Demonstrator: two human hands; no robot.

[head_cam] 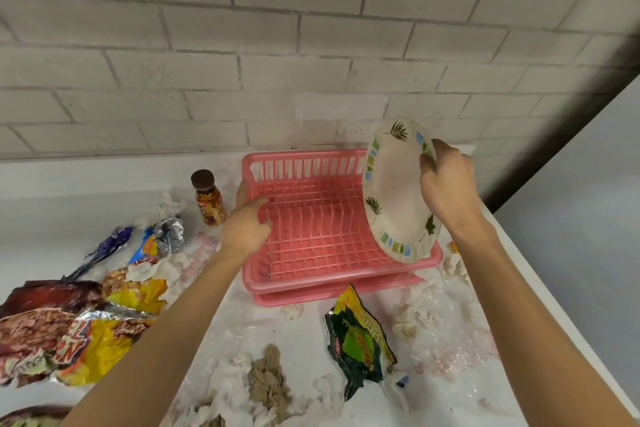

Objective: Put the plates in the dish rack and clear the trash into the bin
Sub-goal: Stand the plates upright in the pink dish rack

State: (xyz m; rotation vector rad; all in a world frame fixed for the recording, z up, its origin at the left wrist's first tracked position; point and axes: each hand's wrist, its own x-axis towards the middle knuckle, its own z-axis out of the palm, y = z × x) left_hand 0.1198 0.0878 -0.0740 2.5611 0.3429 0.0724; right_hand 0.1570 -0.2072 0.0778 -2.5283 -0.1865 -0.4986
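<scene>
A pink plastic dish rack (311,163) stands on the white counter against the brick wall. My left hand (247,224) grips the rack's left wall, thumb outside and fingers inside. My right hand (446,184) grips the rim of a white plate (394,191) with a leaf and tile pattern. The plate is held on edge, tilted, over the right side of the rack. Its lower rim overlaps the rack's front right corner. The rack's slots hold nothing.
Snack wrappers (104,329) lie heaped at the left. A green wrapper (360,340) lies in front of the rack. A small brown-capped bottle (207,199) stands left of the rack. Crumpled tissues (263,381) litter the front. The counter's edge runs down the right.
</scene>
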